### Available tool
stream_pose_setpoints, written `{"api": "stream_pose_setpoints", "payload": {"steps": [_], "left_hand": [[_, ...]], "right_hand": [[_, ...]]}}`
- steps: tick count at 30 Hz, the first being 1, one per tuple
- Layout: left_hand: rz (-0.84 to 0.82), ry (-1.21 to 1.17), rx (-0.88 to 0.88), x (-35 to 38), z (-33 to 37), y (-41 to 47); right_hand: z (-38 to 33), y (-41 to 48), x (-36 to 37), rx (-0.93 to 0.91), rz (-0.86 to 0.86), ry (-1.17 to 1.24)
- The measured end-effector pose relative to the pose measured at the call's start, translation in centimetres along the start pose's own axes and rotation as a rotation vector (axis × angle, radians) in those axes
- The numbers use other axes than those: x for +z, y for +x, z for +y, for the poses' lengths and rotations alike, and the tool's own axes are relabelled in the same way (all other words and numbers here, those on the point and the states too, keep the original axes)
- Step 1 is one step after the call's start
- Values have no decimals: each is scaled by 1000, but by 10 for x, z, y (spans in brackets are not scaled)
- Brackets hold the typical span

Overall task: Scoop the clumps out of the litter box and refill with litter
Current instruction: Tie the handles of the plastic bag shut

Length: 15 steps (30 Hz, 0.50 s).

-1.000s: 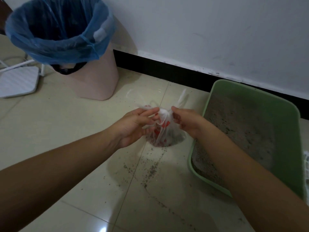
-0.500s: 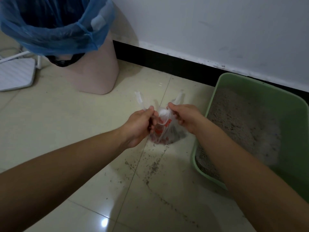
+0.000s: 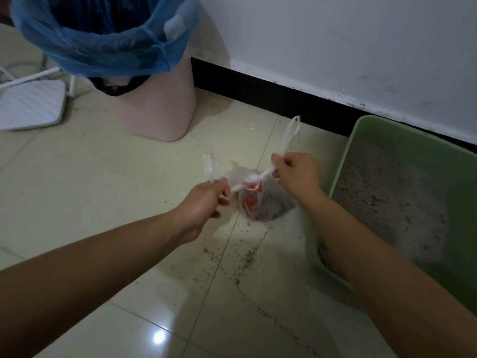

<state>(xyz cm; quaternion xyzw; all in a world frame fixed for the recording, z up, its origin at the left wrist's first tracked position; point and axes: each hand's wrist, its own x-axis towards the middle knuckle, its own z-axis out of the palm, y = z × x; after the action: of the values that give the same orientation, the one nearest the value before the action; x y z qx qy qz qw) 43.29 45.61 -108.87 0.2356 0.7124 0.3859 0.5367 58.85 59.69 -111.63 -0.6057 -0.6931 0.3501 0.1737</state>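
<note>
On floor (image 3: 103,202) beside litter box (image 3: 438,156): clump bag (image 3: 254,202), neck knotted. Left hand (image 3: 206,200), right hand (image 3: 296,171) each pinch one handle, pulled apart. Scooping seemingly done; binning, refill remain.

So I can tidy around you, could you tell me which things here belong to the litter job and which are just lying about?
Job: small plastic bag, handles gripped by left hand and right hand; green litter box; lined bin, probably.
Lying about: white device beside the bin; spilled grit.
</note>
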Motion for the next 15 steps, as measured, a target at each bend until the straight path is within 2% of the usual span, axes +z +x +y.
{"api": "stream_pose_setpoints", "payload": {"steps": [2,6,9,11,15], "left_hand": [[29,-49,117,-13,13,-8],[-2,-195,232,-24,23,-27],[-5,-357,279,-23,13,-38],[4,-380,291,-18,2,-43],[46,-472,103,-7,-27,-39]], "right_hand": [[-16,-15,-19,20,-30,248],[-35,-39,-43,-25,-39,410],[-31,-49,-40,-53,-29,359],[-22,-46,-30,-52,-24,231],[-7,-49,-8,-34,-94,-41]]}}
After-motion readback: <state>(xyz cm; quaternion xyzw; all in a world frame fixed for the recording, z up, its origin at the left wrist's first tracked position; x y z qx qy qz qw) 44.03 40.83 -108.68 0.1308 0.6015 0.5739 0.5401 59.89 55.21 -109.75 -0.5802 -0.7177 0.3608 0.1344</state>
